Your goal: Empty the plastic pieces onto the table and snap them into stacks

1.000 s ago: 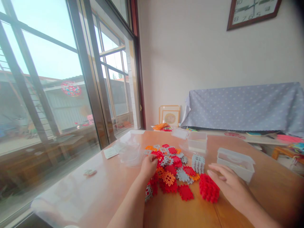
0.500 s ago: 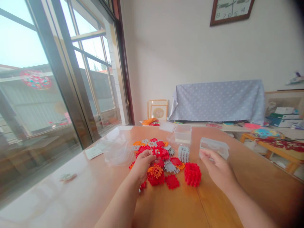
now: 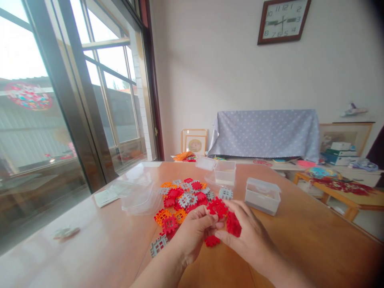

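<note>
A red square lattice building piece (image 3: pixel 217 208) with notched edges is held up over the table in front of me. My left hand (image 3: pixel 196 228) pinches it between thumb and fingers. From the other side my right hand (image 3: pixel 249 234) curls in, fingers at the piece's right edge and thumb low near my left fingertips. Between right thumb and fingers, a red stack of pieces (image 3: pixel 233 225) shows, partly hidden. Below the hands lies another red piece (image 3: pixel 212 241). A loose heap of red, orange and grey pieces (image 3: pixel 186 200) spreads behind my left hand.
An open clear plastic box (image 3: pixel 263 196) stands at the right, another clear box (image 3: pixel 225 173) farther back. A clear lid or tray (image 3: pixel 141 202) and papers (image 3: pixel 106 197) lie left. A grey stack (image 3: pixel 226 194) sits behind my hands. The window (image 3: pixel 111 100) borders the left side.
My right hand has moved left from beside the clear box to the red piece. My left hand has carried a red piece right, away from the heap. The view has shifted slightly.
</note>
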Demonstrator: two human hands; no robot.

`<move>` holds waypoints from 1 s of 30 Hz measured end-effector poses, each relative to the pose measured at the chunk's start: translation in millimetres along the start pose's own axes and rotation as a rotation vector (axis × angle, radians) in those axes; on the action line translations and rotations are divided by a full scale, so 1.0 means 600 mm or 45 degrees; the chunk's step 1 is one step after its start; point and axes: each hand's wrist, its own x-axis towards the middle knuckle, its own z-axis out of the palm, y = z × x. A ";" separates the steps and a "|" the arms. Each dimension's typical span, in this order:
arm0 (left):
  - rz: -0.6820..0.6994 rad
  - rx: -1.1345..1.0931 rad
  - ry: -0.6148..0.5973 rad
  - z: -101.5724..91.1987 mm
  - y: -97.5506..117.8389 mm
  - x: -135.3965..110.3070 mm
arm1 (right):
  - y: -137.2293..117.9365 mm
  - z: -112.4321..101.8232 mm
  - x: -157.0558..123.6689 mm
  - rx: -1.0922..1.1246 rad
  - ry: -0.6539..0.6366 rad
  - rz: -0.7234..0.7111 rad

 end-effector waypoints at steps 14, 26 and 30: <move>-0.100 0.159 -0.065 -0.001 -0.006 -0.001 | 0.004 -0.016 0.004 -0.007 0.031 -0.107; -0.006 0.362 0.013 -0.029 0.015 0.006 | 0.096 -0.083 0.013 0.077 -0.119 0.166; 0.014 0.400 0.045 -0.039 0.019 0.011 | 0.099 -0.079 0.012 0.077 -0.238 0.161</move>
